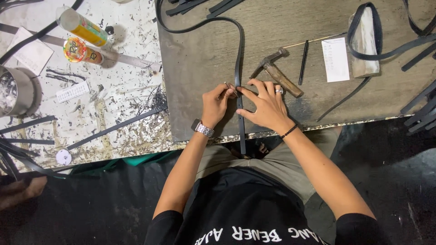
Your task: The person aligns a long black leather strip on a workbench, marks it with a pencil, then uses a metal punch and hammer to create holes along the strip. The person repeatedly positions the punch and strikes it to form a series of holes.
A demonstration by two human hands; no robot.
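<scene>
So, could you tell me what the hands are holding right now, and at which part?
Both the left hand and right hand pinch a long black strap flat on the dark board, at mid-length, fingertips on either side.

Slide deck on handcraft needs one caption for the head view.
Both hands, left hand and right hand, pinch a black strap on a dark workboard beside a hammer.

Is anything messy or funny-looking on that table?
Yes. The pale work surface on the left is speckled with dark scraps and shavings, and a yellow glue bottle lies tipped on its side there. Both hands, left hand and right hand, pinch a black strap that hangs over the table edge.
</scene>
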